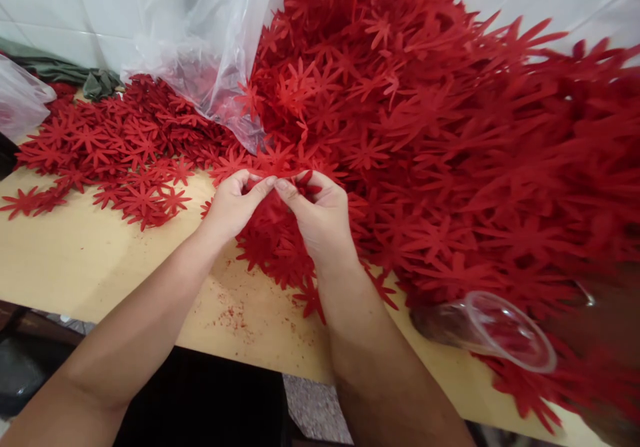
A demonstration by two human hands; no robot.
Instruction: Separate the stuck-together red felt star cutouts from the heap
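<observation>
My left hand [237, 200] and my right hand [320, 203] meet thumb to thumb over the middle of the table. Between my pinched fingers is a red flower-shaped cutout [283, 172] with narrow petals; its outline blends into the red behind it. A red petal shows beneath my right thumb. Just below and between the hands lies a small heap of the same red flower cutouts [275, 243]. A large pile of red flower cutouts [415, 133] rises behind and to the right.
A lower spread of red cutouts [125, 133] covers the table's back left, beside a clear plastic bag [210, 40]. A transparent plastic cup [510, 333] lies tipped over at the front right. Reddish crumbs dot the wooden table [165, 267]. White tiled wall [55, 0] stands behind.
</observation>
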